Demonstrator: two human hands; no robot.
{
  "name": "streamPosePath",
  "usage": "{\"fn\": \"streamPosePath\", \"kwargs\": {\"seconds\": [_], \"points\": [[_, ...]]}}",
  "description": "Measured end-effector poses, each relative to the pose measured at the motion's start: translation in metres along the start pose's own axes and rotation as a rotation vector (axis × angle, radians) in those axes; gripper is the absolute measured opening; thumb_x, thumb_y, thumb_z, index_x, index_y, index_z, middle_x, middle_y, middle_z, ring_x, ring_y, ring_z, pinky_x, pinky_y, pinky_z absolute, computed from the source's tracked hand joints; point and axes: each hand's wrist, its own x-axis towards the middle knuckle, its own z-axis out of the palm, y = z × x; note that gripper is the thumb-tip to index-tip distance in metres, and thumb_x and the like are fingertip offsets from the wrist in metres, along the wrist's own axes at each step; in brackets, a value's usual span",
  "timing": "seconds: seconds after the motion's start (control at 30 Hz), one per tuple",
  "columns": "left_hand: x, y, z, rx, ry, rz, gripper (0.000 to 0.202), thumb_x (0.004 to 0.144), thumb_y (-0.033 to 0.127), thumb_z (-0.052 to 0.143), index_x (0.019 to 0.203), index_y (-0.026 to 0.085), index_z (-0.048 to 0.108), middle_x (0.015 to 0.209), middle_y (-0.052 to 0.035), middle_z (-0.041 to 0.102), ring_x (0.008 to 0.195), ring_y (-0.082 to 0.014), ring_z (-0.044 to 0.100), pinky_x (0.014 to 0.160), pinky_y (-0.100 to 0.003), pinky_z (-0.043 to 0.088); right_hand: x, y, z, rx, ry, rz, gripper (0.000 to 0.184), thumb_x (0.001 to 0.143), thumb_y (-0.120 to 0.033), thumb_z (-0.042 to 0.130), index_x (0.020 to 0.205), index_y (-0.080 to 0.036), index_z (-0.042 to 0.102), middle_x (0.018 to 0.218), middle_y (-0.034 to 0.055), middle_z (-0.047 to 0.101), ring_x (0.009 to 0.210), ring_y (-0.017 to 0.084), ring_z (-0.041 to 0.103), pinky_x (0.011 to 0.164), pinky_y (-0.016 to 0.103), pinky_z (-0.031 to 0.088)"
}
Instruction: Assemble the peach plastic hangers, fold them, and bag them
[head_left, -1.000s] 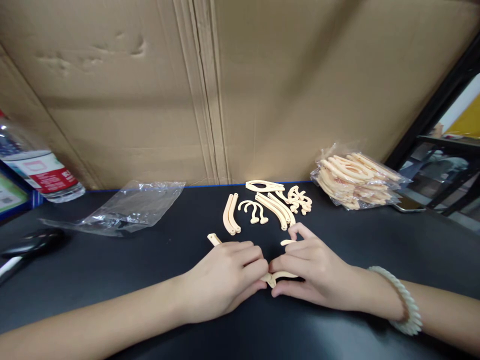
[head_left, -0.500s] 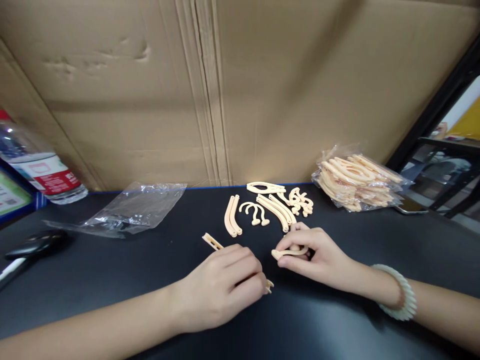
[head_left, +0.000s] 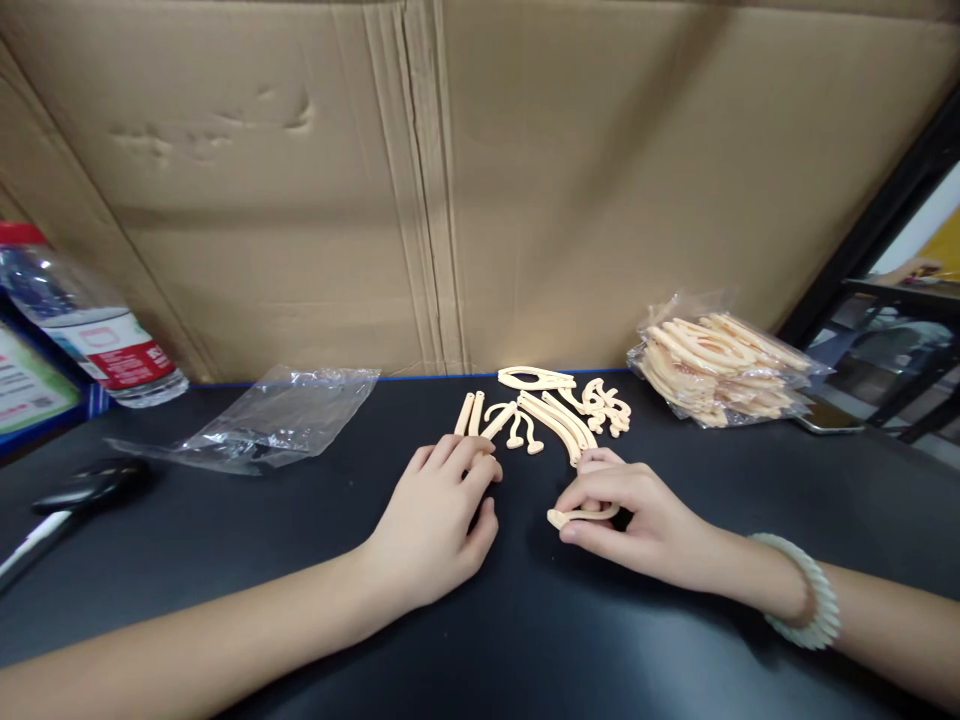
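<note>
My left hand [head_left: 442, 520] has its fingers curled over a pale hanger arm [head_left: 499, 420], whose far end pokes out past the fingertips. Under and beyond those fingers lie two curved hanger arms [head_left: 465, 412], their near ends hidden. Between thumb and fingers, my right hand [head_left: 630, 515] pinches a cream plastic hanger hook [head_left: 581, 515], its flat end pointing left. Two loose hooks [head_left: 525, 430] rest between the hands, farther back. Beside them is another pair of curved arms [head_left: 559, 425], just beyond my right fingers.
At the back lie a folded hanger piece [head_left: 536, 379] and a cluster of hooks [head_left: 606, 405]. Bagged hanger parts [head_left: 716, 365] stand right, near a phone [head_left: 829, 415]. Leftward are an empty clear bag [head_left: 289, 415], a bottle [head_left: 112, 345] and a black mouse-like object [head_left: 90, 485].
My left hand has moved away from me, carrying the hanger arm to the pair of arms at the back. My right hand stays nearly still with the hook.
</note>
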Motion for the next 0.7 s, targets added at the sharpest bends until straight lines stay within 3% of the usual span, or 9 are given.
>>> {"fn": "streamPosePath", "kwargs": {"seconds": [0.17, 0.3, 0.47, 0.57, 0.7], "points": [[-0.001, -0.001, 0.003, -0.028, -0.004, 0.018, 0.023, 0.086, 0.006, 0.043, 0.1, 0.017, 0.057, 0.112, -0.0099, 0.063, 0.099, -0.0266, 0.058, 0.078, -0.042, 0.046, 0.0, -0.001, -0.001, -0.049, -0.009, -0.041, 0.014, 0.09, -0.031, 0.064, 0.086, -0.018, 0.065, 0.057, -0.0056, 0.045, 0.063, 0.012, 0.045, 0.085, 0.036, 0.04], [-0.001, -0.002, 0.002, -0.03, 0.087, 0.136, 0.024, 0.09, 0.003, 0.044, 0.103, 0.017, 0.059, 0.103, -0.0058, 0.068, 0.091, -0.0214, 0.061, 0.076, -0.036, 0.045, 0.0, -0.001, -0.002, -0.076, -0.012, -0.062, 0.015, 0.09, -0.032, 0.062, 0.087, -0.018, 0.065, 0.061, -0.0032, 0.051, 0.067, 0.014, 0.048, 0.083, 0.037, 0.042], [0.004, -0.011, -0.008, 0.234, 0.23, 0.271, 0.025, 0.09, 0.005, 0.047, 0.108, 0.016, 0.061, 0.101, -0.0064, 0.071, 0.083, -0.0227, 0.063, 0.064, -0.035, 0.043, 0.0, -0.002, -0.003, -0.084, -0.014, -0.072, 0.015, 0.091, -0.032, 0.061, 0.087, -0.018, 0.065, 0.061, -0.0029, 0.054, 0.066, 0.014, 0.049, 0.086, 0.039, 0.042], [0.008, -0.02, -0.01, 0.349, 0.132, 0.161, 0.018, 0.09, 0.01, 0.048, 0.099, 0.015, 0.063, 0.095, -0.0079, 0.07, 0.08, -0.0254, 0.063, 0.062, -0.037, 0.045, 0.0, -0.002, -0.004, -0.074, -0.014, -0.078, 0.015, 0.091, -0.032, 0.061, 0.087, -0.018, 0.065, 0.061, -0.003, 0.056, 0.065, 0.013, 0.05, 0.088, 0.04, 0.042], [0.009, -0.024, -0.005, 0.173, -0.012, -0.033, 0.012, 0.092, 0.022, 0.048, 0.094, 0.017, 0.059, 0.098, -0.0078, 0.065, 0.087, -0.0243, 0.063, 0.068, -0.035, 0.051, 0.001, -0.003, -0.004, -0.084, -0.003, -0.09, 0.014, 0.091, -0.032, 0.062, 0.088, -0.018, 0.065, 0.064, -0.0016, 0.059, 0.066, 0.014, 0.051, 0.087, 0.039, 0.043]]}}
